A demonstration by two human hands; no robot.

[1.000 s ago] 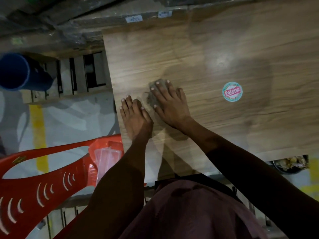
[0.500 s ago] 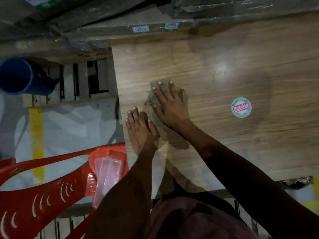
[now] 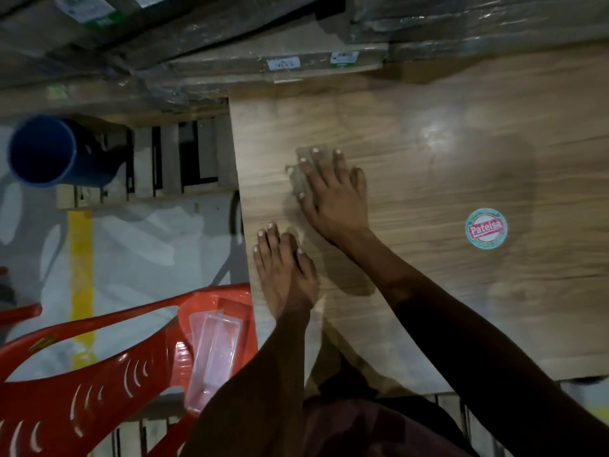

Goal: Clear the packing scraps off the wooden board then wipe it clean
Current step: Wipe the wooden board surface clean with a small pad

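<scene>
A large wooden board (image 3: pixel 428 143) with a wood-grain face fills the right of the view. My right hand (image 3: pixel 333 196) lies flat on it and presses a small grey cloth (image 3: pixel 300 179), whose edge shows beyond my fingers. My left hand (image 3: pixel 283 272) rests flat on the board near its left edge, fingers together, with nothing in it. A round red-and-green sticker (image 3: pixel 486 228) sits on the board to the right of my hands.
A red plastic chair (image 3: pixel 99 364) stands at the lower left with clear plastic trays (image 3: pixel 214 351) on its seat. A blue cylinder (image 3: pixel 46 150) lies at the left above a slatted pallet (image 3: pixel 171 159). Wrapped cartons (image 3: pixel 230 44) line the far edge.
My right hand and the cloth have slid slightly away from me and to the right along the board. My left hand stays planted near the left edge. The view has shifted.
</scene>
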